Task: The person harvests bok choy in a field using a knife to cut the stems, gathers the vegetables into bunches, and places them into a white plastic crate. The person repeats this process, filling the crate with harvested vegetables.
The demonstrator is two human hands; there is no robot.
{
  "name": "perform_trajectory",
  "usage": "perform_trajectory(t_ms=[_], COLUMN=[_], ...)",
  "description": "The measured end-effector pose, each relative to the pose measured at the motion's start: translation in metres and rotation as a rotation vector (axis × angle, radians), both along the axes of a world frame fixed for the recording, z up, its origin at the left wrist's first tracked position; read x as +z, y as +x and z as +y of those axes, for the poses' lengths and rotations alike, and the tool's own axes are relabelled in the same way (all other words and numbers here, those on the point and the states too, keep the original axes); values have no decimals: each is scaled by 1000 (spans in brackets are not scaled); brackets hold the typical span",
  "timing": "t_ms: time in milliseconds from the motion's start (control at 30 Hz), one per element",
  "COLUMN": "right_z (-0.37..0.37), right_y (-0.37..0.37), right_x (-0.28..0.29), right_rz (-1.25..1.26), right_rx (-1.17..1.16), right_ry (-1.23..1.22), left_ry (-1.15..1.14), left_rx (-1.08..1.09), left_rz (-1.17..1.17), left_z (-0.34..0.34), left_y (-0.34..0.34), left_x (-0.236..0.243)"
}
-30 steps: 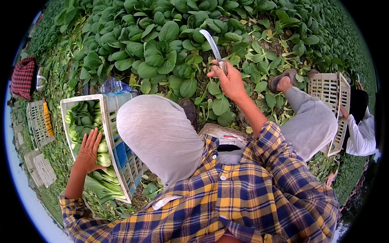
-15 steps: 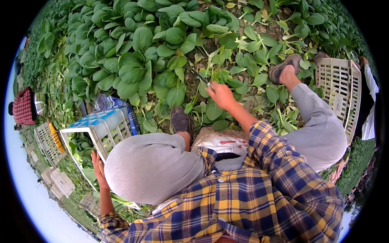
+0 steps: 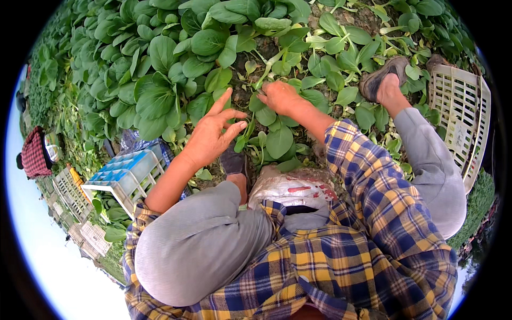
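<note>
My left hand (image 3: 210, 136) is open, fingers spread, just above the edge of a dense stand of bok choy (image 3: 157, 101). It holds nothing. Close to its right, my right hand (image 3: 282, 100) is low among the leaves, fingers closed. The knife that showed in this fist half a second ago is mostly hidden now, its blade lost against the plants and soil. Loose leaves and a pale-stemmed cut plant (image 3: 271, 66) lie around the right hand. A broad-leaved plant (image 3: 279, 141) sits just below it.
A white plastic crate (image 3: 114, 184) with a blue top and greens stands left, beside blue checked cloth (image 3: 130, 143). Another pale crate (image 3: 460, 120) is at the right. Between my legs is a white sack (image 3: 298, 188). Far left, a person in red-black checks (image 3: 37, 152) bends down.
My left hand has left the crate's side and come over to the plants. My right hand has moved slightly up and left, and its knife blade has dropped out of sight.
</note>
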State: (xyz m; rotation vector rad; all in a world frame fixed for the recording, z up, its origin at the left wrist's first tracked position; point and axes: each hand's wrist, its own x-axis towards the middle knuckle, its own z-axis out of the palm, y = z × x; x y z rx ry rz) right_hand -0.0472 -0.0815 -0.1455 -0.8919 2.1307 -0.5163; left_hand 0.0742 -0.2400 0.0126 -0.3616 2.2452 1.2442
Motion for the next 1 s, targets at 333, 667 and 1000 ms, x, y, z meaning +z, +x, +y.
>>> perform_trajectory(t_ms=[333, 667, 1000], right_z=[14, -18, 36], right_y=[-26, -28, 6], right_x=[-12, -8, 1], right_rz=[-48, 53, -26], right_rx=[151, 341, -78], right_ry=[-29, 110, -86], left_ry=[-746, -682, -299], left_rx=[-174, -78, 315], left_rz=[67, 142, 340], left_z=[9, 4, -5], left_y=[62, 67, 92], left_x=[-115, -123, -78])
